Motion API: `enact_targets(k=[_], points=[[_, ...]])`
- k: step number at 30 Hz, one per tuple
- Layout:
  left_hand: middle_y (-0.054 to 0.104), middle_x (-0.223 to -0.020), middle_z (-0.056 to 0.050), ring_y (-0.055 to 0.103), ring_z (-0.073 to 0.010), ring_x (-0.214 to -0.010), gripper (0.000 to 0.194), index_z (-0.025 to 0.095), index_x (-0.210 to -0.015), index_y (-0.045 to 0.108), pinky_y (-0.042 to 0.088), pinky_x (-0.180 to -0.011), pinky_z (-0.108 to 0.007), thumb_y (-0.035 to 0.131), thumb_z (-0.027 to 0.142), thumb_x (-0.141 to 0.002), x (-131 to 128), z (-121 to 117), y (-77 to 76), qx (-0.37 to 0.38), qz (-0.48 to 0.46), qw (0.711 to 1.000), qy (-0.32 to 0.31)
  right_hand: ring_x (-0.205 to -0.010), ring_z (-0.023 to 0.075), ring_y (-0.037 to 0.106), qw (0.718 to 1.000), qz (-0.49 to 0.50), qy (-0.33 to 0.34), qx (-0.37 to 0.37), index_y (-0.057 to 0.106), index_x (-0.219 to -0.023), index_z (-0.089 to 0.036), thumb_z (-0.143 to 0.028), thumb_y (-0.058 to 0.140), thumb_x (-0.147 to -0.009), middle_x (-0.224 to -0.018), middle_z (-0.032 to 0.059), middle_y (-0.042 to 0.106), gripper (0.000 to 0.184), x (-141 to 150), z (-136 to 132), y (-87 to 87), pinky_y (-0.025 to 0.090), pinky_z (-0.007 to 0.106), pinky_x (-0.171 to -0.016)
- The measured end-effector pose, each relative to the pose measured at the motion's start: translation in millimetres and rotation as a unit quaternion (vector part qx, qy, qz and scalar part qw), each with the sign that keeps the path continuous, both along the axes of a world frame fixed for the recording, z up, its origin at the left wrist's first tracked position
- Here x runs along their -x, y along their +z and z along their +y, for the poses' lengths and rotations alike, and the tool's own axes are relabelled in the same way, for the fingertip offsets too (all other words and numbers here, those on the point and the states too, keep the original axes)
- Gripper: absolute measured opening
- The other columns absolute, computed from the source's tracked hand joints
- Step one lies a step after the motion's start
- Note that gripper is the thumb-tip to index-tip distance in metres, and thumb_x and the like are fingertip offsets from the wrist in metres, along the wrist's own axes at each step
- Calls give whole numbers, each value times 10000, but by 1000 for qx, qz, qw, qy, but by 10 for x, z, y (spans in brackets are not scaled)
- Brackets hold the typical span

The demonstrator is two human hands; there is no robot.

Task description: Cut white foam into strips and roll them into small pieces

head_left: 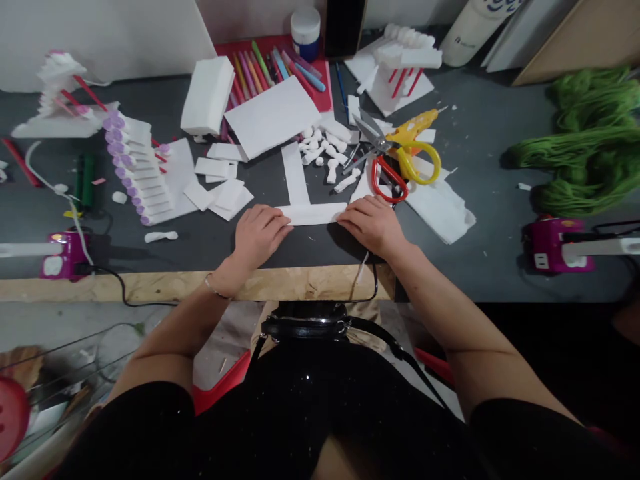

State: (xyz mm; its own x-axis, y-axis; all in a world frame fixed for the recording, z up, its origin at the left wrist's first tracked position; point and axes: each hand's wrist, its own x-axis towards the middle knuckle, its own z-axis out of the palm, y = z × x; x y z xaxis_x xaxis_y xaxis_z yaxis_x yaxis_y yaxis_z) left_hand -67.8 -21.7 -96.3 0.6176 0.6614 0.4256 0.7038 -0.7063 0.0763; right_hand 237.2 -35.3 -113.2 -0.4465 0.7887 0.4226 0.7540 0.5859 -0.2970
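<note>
A flat white strip [316,214], paper or thin foam, lies crosswise near the front of the dark table. My left hand [263,233] closes its fingertips on the strip's left end. At the right end, my right hand [373,225] pinches it the same way. A second white strip [296,175] runs away from me behind it, reaching close to its far edge. Just beyond my right hand are red-and-yellow-handled scissors [406,160] with open blades. Small white twisted pieces [331,170] are heaped behind the strip.
White square pieces [227,199] and a stair-like white model [143,170] stand to the left. Markers [255,77] lie at the back beside a white-lidded jar [305,33]. Green yarn [583,143] and a purple clamp-like base [560,245] are on the right. A black cord [123,290] hangs over the front edge.
</note>
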Motion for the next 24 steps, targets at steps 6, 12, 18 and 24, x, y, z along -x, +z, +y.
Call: enact_targets(k=[6,12,18,24], points=[[771,-942,-90,683,-241,-919,242,198,-964,749,536,-751,-374,568,328,-1059,-36,37,17,46,-5,999,-15,-872,228,672,999,13,-42,24,776,-935,-223,-298,563,-1062,-951,94,762,258,58,18,9,507,373,-777],[783,-960,-84,695,-243,-946,229,234,-969,755,566,-786,-398,558,311,-1058,-58,35,66,62,-38,997,22,-916,220,705,990,106,-62,62,755,-990,-232,-248,550,-1051,-1014,99,748,214,90,53,51,585,359,-798],[777,-999,-89,679,-254,-990,267,248,-981,728,536,-826,-415,542,423,-1061,-80,54,77,62,-25,997,30,-908,203,703,990,116,-68,41,749,-978,-243,-279,537,-1058,-997,92,741,230,115,33,60,585,330,-794],[774,-1102,-114,665,-292,-1085,183,240,-1094,714,500,-843,-433,585,359,-1039,-102,62,43,49,26,998,11,-885,200,712,987,136,-88,-14,752,-977,-227,-298,523,-1069,-960,97,743,256,138,24,51,589,321,-793]])
